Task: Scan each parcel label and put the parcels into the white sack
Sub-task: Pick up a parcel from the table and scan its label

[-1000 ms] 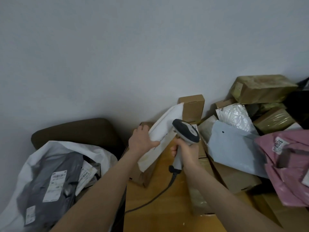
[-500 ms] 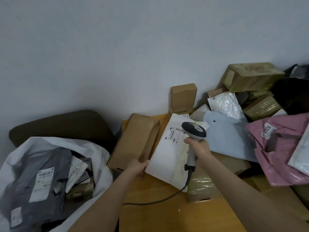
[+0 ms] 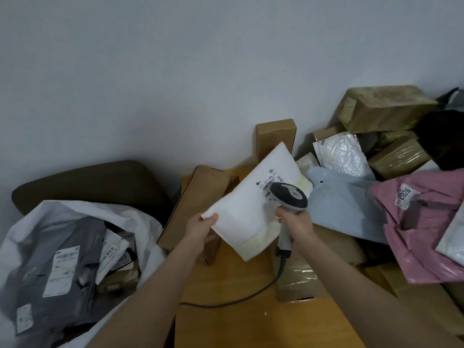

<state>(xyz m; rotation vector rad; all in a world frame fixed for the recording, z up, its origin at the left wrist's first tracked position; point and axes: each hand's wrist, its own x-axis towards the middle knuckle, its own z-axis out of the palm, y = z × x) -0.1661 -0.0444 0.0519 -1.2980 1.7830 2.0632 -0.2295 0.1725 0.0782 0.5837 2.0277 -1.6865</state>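
Observation:
My left hand (image 3: 202, 229) grips the lower left corner of a white padded envelope (image 3: 251, 204), held tilted above the wooden table (image 3: 226, 322) with its printed label facing up. My right hand (image 3: 295, 222) grips the handle of a grey and white barcode scanner (image 3: 288, 197), whose head sits just over the label. The scanner's cable (image 3: 238, 301) trails across the table. The white sack (image 3: 120, 217) stands open at the lower left, holding a dark grey mailer (image 3: 57, 270) and other labelled parcels.
A long brown box (image 3: 198, 204) lies under my left hand. Against the wall at the right are stacked cardboard boxes (image 3: 381, 109), a silver bubble mailer (image 3: 344, 156), a pale blue mailer (image 3: 344, 207) and a pink mailer (image 3: 426, 222). A brown chair back (image 3: 95, 184) stands behind the sack.
The envelope was first held edge-on, then turned label up; now it is lifted and tilted, and the scanner head has moved over its label.

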